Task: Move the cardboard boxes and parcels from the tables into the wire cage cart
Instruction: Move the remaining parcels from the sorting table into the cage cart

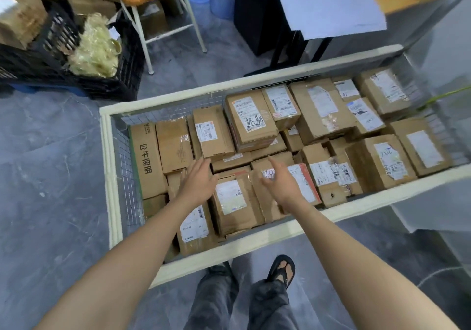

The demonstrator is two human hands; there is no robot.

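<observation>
Right then, the left hand [197, 180] and right hand [281, 182] were both out over the wire cage cart [229, 250], apart from each other, fingers spread, holding nothing. Under and beyond them the cardboard boxes [321, 110] sat packed inside the cart. Between the two hands lay a labelled box [230, 198], and under the right one a parcel [303, 179] marked in pen. Left of the left hand stood a tall printed carton [146, 156]. Whether either palm touched cardboard, I couldn't tell.

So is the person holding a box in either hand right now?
No, the left hand and the right hand are both open and empty, fingers spread over the boxes lying in the wire cage cart.
</observation>
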